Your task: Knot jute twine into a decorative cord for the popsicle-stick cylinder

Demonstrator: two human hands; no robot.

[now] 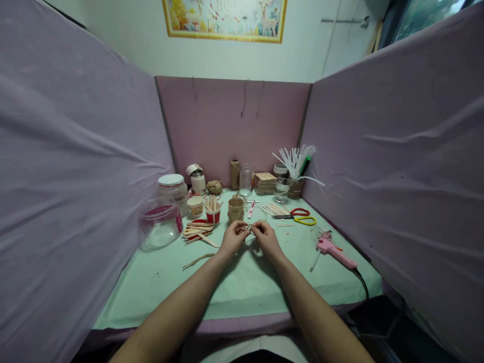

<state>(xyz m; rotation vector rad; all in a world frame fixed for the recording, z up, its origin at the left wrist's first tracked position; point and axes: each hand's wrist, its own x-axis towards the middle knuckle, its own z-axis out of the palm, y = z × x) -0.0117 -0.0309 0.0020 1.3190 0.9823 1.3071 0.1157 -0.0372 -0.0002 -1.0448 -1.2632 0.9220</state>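
Observation:
My left hand [234,238] and my right hand [266,239] meet over the middle of the table, fingertips pinched close together. Between them is a small loop of thin twine [249,228], with both hands closed on it. A loose stretch of the twine curves up behind my right hand. Just beyond my left hand stands a tan, twine-wrapped cup [236,209]. A pink and white pen-like item [251,209] lies behind the fingertips. A twisted length of brown cord [198,260] rests left of my left forearm.
Scissors [295,217] with red and yellow handles and a pink glue gun [336,251] lie at right. Craft sticks [198,231], a red paper cup [213,216] and a clear jar [161,227] stand left. White glue sticks [297,160] fill a back-right holder. Fabric walls [397,151] enclose the table.

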